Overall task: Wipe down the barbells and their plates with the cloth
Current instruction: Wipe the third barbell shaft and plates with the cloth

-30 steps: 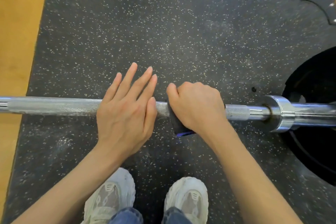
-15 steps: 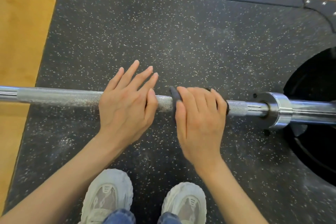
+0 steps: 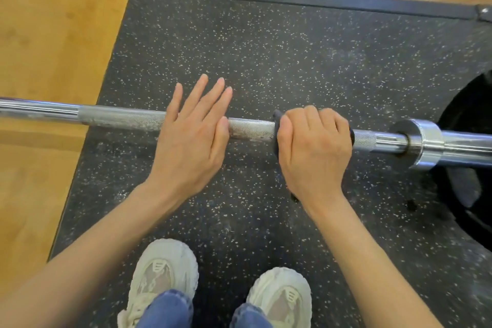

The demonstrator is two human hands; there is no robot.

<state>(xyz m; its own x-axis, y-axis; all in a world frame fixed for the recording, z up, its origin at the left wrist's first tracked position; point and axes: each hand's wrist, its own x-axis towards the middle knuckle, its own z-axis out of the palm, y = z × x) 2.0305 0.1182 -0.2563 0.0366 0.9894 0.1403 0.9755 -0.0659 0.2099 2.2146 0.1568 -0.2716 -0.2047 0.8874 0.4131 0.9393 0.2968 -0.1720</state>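
Both hands on barbell shaft (image 3: 250, 128): left hand (image 3: 190, 138) flat, steadying; right hand (image 3: 315, 146) re-curled around dark cloth (image 3: 277, 125), shifted toward collar (image 3: 423, 142), so wiping progresses plateward.

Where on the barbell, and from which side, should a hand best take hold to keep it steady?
On the rough knurled stretch of the barbell between the left hand and right hand, from above. The shaft lies level and round, so curled fingers probably hold best there; the smooth sleeve looks more slippery.

Silver barbell (image 3: 119, 120); dark cloth (image 3: 277, 116)
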